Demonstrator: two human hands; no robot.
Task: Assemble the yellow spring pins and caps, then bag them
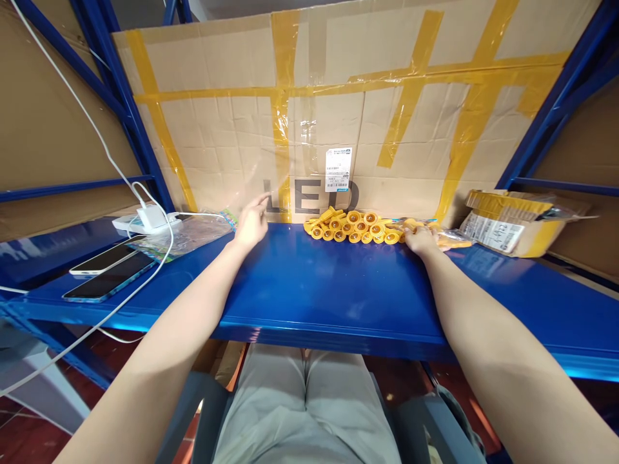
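Note:
Several yellow pieces with round, cup-like ends (354, 227) lie stacked in a pile at the back of the blue shelf (319, 290). My right hand (422, 240) is at the pile's right end, its fingers bent over yellow pieces and clear plastic; what exactly it grips is hard to make out. Left of the pile, my left hand (252, 222) is raised near the cardboard, index finger pointing forward, with nothing seen in it. A gap separates it from the yellow pieces.
Behind stands a taped cardboard sheet (222, 142). At left are two phones (109, 277), a power strip with a white charger (152, 218), a white cable and a clear plastic bag (198, 233). An opened carton (512, 225) sits at right.

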